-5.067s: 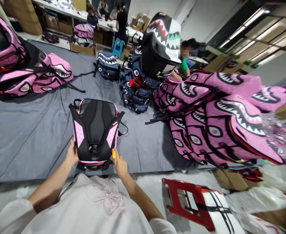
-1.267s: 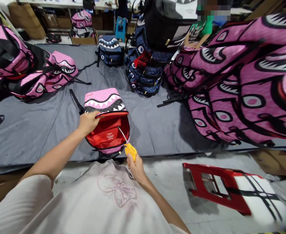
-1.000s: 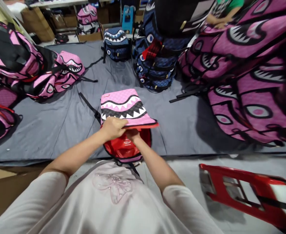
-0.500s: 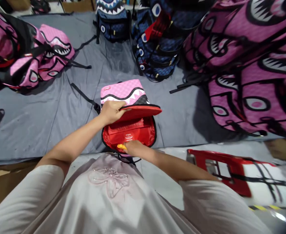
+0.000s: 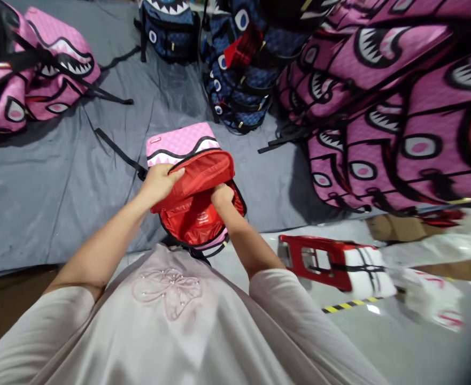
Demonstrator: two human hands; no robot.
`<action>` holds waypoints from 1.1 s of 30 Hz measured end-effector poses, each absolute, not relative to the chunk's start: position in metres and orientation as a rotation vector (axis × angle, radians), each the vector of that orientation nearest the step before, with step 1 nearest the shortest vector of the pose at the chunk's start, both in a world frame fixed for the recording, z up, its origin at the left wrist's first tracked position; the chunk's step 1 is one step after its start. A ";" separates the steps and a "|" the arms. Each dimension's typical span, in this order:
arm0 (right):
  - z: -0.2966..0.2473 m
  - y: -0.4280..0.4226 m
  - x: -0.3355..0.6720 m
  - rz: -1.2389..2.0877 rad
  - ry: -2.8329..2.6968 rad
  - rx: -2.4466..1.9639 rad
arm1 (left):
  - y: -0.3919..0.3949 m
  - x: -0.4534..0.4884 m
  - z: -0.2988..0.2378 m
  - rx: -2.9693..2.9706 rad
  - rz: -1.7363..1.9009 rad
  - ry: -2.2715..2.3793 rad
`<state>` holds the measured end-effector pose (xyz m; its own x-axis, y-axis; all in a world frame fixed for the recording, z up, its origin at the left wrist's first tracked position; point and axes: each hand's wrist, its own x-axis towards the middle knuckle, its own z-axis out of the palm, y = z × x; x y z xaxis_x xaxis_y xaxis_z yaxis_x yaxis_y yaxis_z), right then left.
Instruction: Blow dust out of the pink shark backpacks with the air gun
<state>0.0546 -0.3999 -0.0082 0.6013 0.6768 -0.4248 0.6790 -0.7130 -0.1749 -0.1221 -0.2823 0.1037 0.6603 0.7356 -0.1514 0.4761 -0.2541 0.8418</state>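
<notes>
A small pink backpack [image 5: 183, 139] with a shark-mouth print lies on the grey-covered table, unzipped, its red lining [image 5: 191, 219] showing. My left hand [image 5: 160, 183] is closed on the edge of the front flap [image 5: 207, 171], thumb on the red inner side, holding it raised. Inside the opening, at its right side, is my right hand [image 5: 222, 197]. Its fingers are bent down into the bag and hidden, so what they hold, if anything, does not show. One black strap [image 5: 117, 149] trails from the bag's left side.
Pink shark-print backpacks [image 5: 363, 107] are piled at the right, more pink ones [image 5: 59, 64] at the left. Dark blue backpacks [image 5: 235, 75] stand at the back. Beyond the table's near edge, a red stool [image 5: 311, 259] and white plastic bags [image 5: 431, 299] are on the floor.
My right hand has moved from the bag's near edge to deeper at its right side. The yellow thing at its fingers is out of sight. My left hand has tilted the flap further open.
</notes>
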 end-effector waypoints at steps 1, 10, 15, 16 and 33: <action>-0.003 -0.416 0.058 -0.667 1.061 2.817 | -0.282 -0.121 0.098 1.878 0.358 1.006; 0.047 -0.550 0.019 -1.180 0.715 2.464 | -0.293 -0.101 0.074 1.857 0.428 1.009; 0.038 -0.542 0.004 -2.361 0.214 2.555 | -0.288 -0.097 0.080 1.913 0.390 0.931; 0.035 -0.537 0.006 -2.493 0.058 2.635 | -0.288 -0.096 0.082 1.930 0.367 0.903; -0.030 -0.501 -0.005 -2.944 -1.874 2.886 | -0.285 -0.077 0.096 2.172 0.449 0.728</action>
